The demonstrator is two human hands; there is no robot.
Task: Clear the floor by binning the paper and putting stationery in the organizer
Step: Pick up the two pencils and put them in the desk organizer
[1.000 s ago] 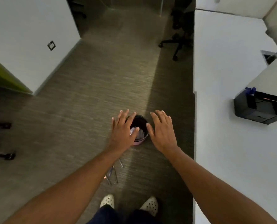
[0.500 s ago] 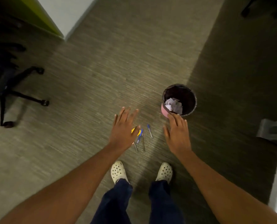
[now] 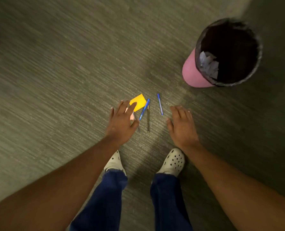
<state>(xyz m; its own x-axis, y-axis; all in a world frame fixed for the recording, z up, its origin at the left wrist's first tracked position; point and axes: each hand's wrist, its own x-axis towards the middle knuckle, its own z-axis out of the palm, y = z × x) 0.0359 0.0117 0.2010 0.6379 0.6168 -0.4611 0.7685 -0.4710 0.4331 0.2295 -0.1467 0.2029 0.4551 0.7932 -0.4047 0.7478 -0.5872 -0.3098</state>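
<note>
Just below the middle of the head view, both bare hands reach down over a grey-green carpeted floor (image 3: 55, 72), palms facing the carpet. The left hand (image 3: 121, 122) has its fingers (image 3: 131, 108) spread and empty; the tip of one overlaps the lower left corner of a yellow sticky note (image 3: 139, 101) lying flat on the floor, though whether it presses on the note cannot be told. A pink note (image 3: 131, 115) peeks out from under that hand, mostly hidden. Right of the yellow note lies a blue pen (image 3: 144, 109), slanted, its upper end at the note's right edge. Beside it a thin dark pencil (image 3: 148, 118) lies nearly upright in the frame, and a second dark pen (image 3: 136, 125) shows partly beneath the left thumb. A shorter blue pen (image 3: 160, 104) lies apart, further right, between the pencil and the right hand (image 3: 181, 125). That hand also has its fingers open and holds nothing, just right of the scattered stationery. In the upper right of the frame stands a pink bin (image 3: 192, 72) with a black liner, holding crumpled paper (image 3: 208, 64) against its left inner wall. At the lower centre, white clogs (image 3: 173, 161) and dark blue trouser legs (image 3: 105, 197) stand on the carpet, close behind the pens.
</note>
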